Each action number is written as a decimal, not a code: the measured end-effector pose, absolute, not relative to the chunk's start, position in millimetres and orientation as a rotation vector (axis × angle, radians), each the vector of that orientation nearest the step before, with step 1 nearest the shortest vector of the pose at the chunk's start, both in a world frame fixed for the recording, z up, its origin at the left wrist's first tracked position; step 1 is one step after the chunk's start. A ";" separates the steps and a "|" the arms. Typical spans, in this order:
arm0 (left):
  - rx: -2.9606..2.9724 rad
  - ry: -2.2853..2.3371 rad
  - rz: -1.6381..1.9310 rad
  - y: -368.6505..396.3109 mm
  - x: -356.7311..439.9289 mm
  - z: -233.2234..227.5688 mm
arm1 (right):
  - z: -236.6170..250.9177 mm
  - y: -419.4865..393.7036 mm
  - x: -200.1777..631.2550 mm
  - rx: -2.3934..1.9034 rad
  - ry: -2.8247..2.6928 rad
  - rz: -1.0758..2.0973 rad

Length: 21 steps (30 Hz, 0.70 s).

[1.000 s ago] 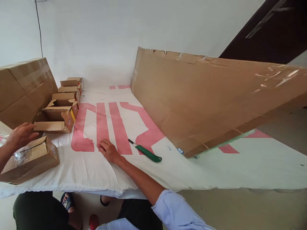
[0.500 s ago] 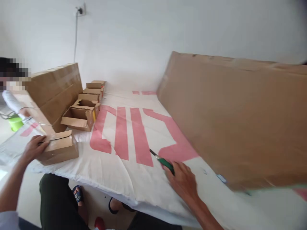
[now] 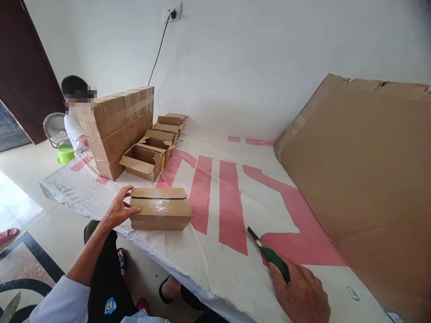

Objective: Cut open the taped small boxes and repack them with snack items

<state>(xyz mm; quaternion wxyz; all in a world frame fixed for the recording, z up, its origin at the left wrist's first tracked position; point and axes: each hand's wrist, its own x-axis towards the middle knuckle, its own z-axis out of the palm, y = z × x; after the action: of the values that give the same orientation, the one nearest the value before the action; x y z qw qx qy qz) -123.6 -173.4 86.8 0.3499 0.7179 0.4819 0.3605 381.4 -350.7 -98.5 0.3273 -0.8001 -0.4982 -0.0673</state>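
White walls close in a low platform covered by a white sheet (image 3: 215, 264) printed with broad pink strokes. Near the sheet's front-left edge lies a closed, taped cardboard box (image 3: 160, 209); the person's left hand (image 3: 117, 210) rests against its left end, fingers spread open, thumb at the top flap. Toward the front-right edge the right hand (image 3: 301, 294) presses down on the green handle of a utility knife (image 3: 269, 255), fingers curled over it (whether they fully grip it cannot be told), the blade pointing toward the sheet's middle. Along the right edge a large flattened cardboard sheet (image 3: 367, 179) leans up. At the back-left corner a row of small open boxes (image 3: 153, 150) stands beside a stack of big sealed cartons (image 3: 117, 125), and behind those sits another person in white (image 3: 74, 130), next to a fan (image 3: 55, 130).
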 end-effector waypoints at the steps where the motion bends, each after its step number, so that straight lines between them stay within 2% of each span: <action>1: 1.827 1.202 0.937 -170.7 -117.8 85.1 | -96.7 -350.9 381.7 -2.083 -1.293 -0.165; 7: 1.541 1.043 0.966 -162.2 -100.3 74.5 | -75.4 -347.3 362.6 -2.053 -1.113 0.062; 14: 1.448 1.017 0.961 -153.0 -97.7 70.7 | -29.7 -286.9 255.5 -1.437 -0.921 0.800; 21: 1.511 0.869 0.965 -156.7 -97.0 76.4 | -8.8 -278.2 219.0 -1.370 -0.934 0.861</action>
<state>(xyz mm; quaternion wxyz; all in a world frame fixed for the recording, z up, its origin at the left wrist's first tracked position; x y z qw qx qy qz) -97.0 -156.7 76.4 0.5435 0.6367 0.3660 0.4066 219.0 -278.2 -8.8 0.5946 -0.5895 -0.4020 0.3707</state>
